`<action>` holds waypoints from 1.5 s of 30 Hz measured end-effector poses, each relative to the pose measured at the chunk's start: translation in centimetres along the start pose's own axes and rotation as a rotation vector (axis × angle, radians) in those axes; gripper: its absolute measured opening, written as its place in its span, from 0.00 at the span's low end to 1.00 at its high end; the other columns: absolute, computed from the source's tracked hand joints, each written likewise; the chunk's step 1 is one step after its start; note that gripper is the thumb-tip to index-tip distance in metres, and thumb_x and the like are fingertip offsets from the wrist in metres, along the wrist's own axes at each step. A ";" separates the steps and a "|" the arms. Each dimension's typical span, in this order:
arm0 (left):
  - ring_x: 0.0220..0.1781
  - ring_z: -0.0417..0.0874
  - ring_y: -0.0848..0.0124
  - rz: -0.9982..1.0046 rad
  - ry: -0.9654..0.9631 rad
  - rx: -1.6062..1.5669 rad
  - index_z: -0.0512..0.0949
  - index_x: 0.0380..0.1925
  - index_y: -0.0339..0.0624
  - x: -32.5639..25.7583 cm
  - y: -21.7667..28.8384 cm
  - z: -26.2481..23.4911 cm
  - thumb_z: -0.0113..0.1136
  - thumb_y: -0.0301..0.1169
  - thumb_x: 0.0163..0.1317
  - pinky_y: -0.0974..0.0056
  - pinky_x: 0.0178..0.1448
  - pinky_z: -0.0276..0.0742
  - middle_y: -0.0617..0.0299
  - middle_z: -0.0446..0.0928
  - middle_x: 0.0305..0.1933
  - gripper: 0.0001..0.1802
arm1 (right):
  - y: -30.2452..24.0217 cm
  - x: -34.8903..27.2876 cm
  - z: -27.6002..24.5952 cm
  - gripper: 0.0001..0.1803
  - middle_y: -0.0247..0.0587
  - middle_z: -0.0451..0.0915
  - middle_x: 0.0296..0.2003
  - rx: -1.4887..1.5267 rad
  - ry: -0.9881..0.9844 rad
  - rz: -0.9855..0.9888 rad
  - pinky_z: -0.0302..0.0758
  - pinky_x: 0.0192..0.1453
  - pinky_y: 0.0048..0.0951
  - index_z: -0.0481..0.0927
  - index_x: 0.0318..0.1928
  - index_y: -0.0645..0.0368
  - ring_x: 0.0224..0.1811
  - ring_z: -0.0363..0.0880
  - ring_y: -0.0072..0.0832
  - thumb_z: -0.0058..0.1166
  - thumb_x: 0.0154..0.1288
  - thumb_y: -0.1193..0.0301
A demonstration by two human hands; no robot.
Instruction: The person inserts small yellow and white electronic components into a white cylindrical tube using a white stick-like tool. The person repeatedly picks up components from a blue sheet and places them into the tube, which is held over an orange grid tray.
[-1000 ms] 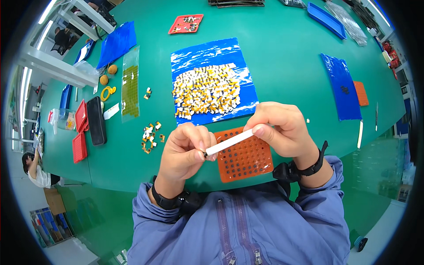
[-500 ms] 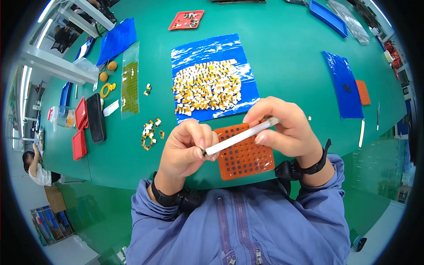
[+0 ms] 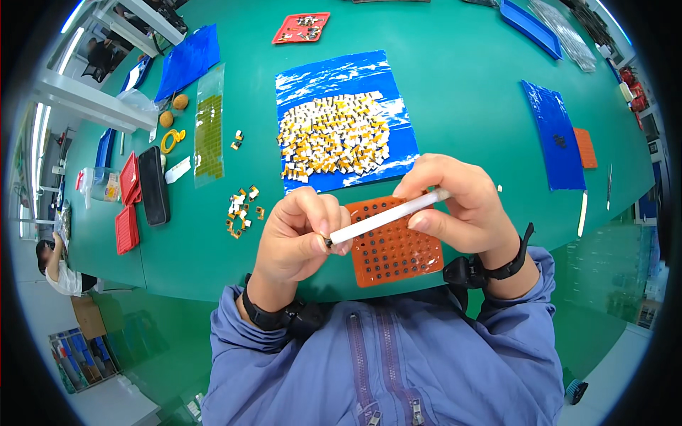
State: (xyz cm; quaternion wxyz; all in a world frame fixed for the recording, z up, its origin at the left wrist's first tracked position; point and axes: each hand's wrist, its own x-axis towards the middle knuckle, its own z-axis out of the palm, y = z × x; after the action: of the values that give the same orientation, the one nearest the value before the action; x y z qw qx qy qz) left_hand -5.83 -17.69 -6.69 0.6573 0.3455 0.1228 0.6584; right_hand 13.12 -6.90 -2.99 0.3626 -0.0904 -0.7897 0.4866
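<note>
My right hand (image 3: 465, 206) grips a white pen-like stick (image 3: 387, 216) near its far end, between thumb and fingers. The stick slants down to my left hand (image 3: 295, 234), which pinches a small dark part (image 3: 328, 242) at the stick's lower tip. That part is mostly covered by the fingertips. Beneath the stick lies an orange tray (image 3: 431, 245) with rows of holes, many holding small black round pieces. Beyond my hands, a blue sheet (image 3: 330, 71) carries a heap of small white-and-amber flex circuit pieces (image 3: 334, 135).
Loose flex pieces (image 3: 241, 213) lie left of my hands. Farther left are a black case (image 3: 153, 186), red trays (image 3: 127, 228) and a film strip (image 3: 209, 135). To the right are a blue mat (image 3: 553, 135) and tweezers (image 3: 609, 187). A red tray (image 3: 301, 28) with parts sits at the back.
Both hands keep their grip on the stick and the small part. The stick's lower tip has shifted very slightly against the pinched part; the view has moved a little.
</note>
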 end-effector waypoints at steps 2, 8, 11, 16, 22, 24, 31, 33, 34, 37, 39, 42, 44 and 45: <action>0.29 0.73 0.69 -0.002 0.004 -0.001 0.68 0.29 0.41 -0.1 0.0 0.0 0.58 0.25 0.56 0.67 0.35 0.70 0.61 0.69 0.26 0.08 | -0.2 0.0 -0.4 0.05 0.37 0.76 0.27 -0.010 -0.068 0.039 0.69 0.30 0.25 0.76 0.32 0.62 0.28 0.74 0.27 0.56 0.55 0.75; 0.29 0.72 0.70 -0.019 0.013 -0.027 0.67 0.29 0.41 -0.1 0.0 0.0 0.57 0.26 0.57 0.67 0.34 0.70 0.61 0.68 0.26 0.08 | 0.0 0.2 -0.4 0.04 0.38 0.76 0.28 -0.029 -0.056 -0.021 0.70 0.31 0.25 0.75 0.32 0.62 0.29 0.74 0.28 0.55 0.55 0.75; 0.28 0.70 0.71 -0.031 0.004 -0.008 0.66 0.28 0.42 0.1 0.0 0.1 0.57 0.27 0.57 0.67 0.33 0.69 0.62 0.67 0.25 0.08 | -0.1 0.0 -0.3 0.04 0.38 0.76 0.27 -0.036 -0.083 0.048 0.69 0.30 0.25 0.75 0.32 0.62 0.29 0.74 0.29 0.55 0.54 0.77; 0.28 0.67 0.74 -0.047 0.021 0.038 0.64 0.28 0.45 0.1 0.1 0.2 0.57 0.29 0.58 0.69 0.32 0.68 0.65 0.65 0.24 0.10 | 0.0 0.3 -0.3 0.05 0.38 0.75 0.26 -0.049 -0.042 -0.058 0.69 0.30 0.26 0.75 0.32 0.63 0.27 0.73 0.29 0.56 0.53 0.78; 0.29 0.71 0.70 0.011 0.015 -0.012 0.66 0.29 0.41 0.0 0.0 0.1 0.56 0.26 0.58 0.67 0.34 0.70 0.61 0.67 0.26 0.07 | 0.3 0.1 -0.4 0.05 0.38 0.75 0.26 -0.077 -0.072 -0.049 0.68 0.29 0.27 0.76 0.31 0.62 0.27 0.73 0.30 0.57 0.52 0.78; 0.29 0.71 0.70 0.013 0.009 -0.009 0.66 0.29 0.41 0.0 -0.1 0.1 0.56 0.26 0.58 0.67 0.34 0.70 0.61 0.67 0.26 0.07 | -0.1 0.2 -0.8 0.05 0.38 0.75 0.26 -0.131 -0.136 0.001 0.68 0.29 0.27 0.76 0.31 0.62 0.26 0.73 0.30 0.57 0.52 0.78; 0.29 0.71 0.70 -0.004 0.010 0.026 0.67 0.29 0.41 0.1 -0.1 0.1 0.57 0.26 0.57 0.67 0.34 0.70 0.61 0.67 0.25 0.07 | 0.2 -0.1 -0.3 0.03 0.38 0.74 0.25 -0.096 -0.055 -0.058 0.68 0.28 0.26 0.76 0.30 0.61 0.26 0.72 0.30 0.56 0.54 0.76; 0.29 0.71 0.70 0.001 0.017 0.015 0.67 0.29 0.41 0.0 -0.1 0.1 0.57 0.26 0.57 0.67 0.34 0.70 0.61 0.68 0.26 0.07 | 0.2 0.0 -0.1 0.03 0.38 0.74 0.24 -0.091 -0.029 -0.068 0.68 0.28 0.26 0.76 0.30 0.61 0.26 0.72 0.30 0.56 0.54 0.76; 0.29 0.71 0.70 0.004 0.020 0.009 0.67 0.29 0.41 0.0 -0.1 0.1 0.57 0.26 0.57 0.67 0.34 0.70 0.61 0.68 0.26 0.07 | 0.2 0.0 -0.1 0.03 0.38 0.73 0.24 -0.089 -0.033 -0.069 0.68 0.28 0.26 0.76 0.30 0.61 0.26 0.72 0.30 0.56 0.54 0.76; 0.29 0.71 0.70 0.001 0.022 0.029 0.67 0.29 0.41 0.1 0.0 0.3 0.57 0.26 0.57 0.67 0.35 0.70 0.61 0.68 0.26 0.07 | 0.1 0.0 -0.2 0.03 0.38 0.73 0.23 -0.100 -0.066 -0.057 0.68 0.29 0.26 0.76 0.30 0.61 0.26 0.72 0.30 0.56 0.53 0.76; 0.29 0.71 0.70 -0.001 0.027 0.025 0.67 0.29 0.41 0.0 0.0 0.3 0.56 0.26 0.57 0.67 0.35 0.70 0.61 0.68 0.26 0.07 | -0.1 0.1 -0.5 0.03 0.38 0.72 0.23 -0.129 -0.117 -0.029 0.68 0.29 0.26 0.76 0.29 0.61 0.25 0.72 0.31 0.55 0.53 0.76; 0.29 0.71 0.70 0.008 0.048 0.048 0.67 0.29 0.41 0.1 0.0 0.2 0.56 0.26 0.57 0.67 0.35 0.70 0.62 0.67 0.26 0.07 | 0.0 0.1 0.1 0.03 0.38 0.72 0.21 -0.090 -0.031 -0.063 0.68 0.29 0.26 0.76 0.29 0.61 0.25 0.71 0.31 0.55 0.55 0.75; 0.29 0.71 0.70 0.027 0.065 0.094 0.67 0.29 0.41 0.1 0.0 0.2 0.56 0.26 0.57 0.67 0.36 0.70 0.62 0.67 0.26 0.07 | 0.1 0.1 -0.1 0.02 0.37 0.72 0.20 -0.134 -0.044 -0.070 0.66 0.26 0.25 0.77 0.29 0.63 0.22 0.70 0.28 0.55 0.54 0.77; 0.30 0.71 0.70 0.040 0.069 0.126 0.67 0.29 0.41 0.1 0.0 0.2 0.56 0.26 0.57 0.67 0.36 0.70 0.62 0.67 0.26 0.07 | 0.0 0.1 -0.2 0.03 0.37 0.72 0.19 -0.156 -0.050 -0.073 0.65 0.24 0.25 0.78 0.29 0.64 0.20 0.69 0.27 0.55 0.54 0.77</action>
State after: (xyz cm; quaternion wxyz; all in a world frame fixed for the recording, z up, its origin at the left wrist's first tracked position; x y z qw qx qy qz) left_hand -5.71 -17.67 -6.50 0.6162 0.3655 0.1797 0.6741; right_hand 13.19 -6.67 -2.89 0.3519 -0.0773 -0.8369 0.4120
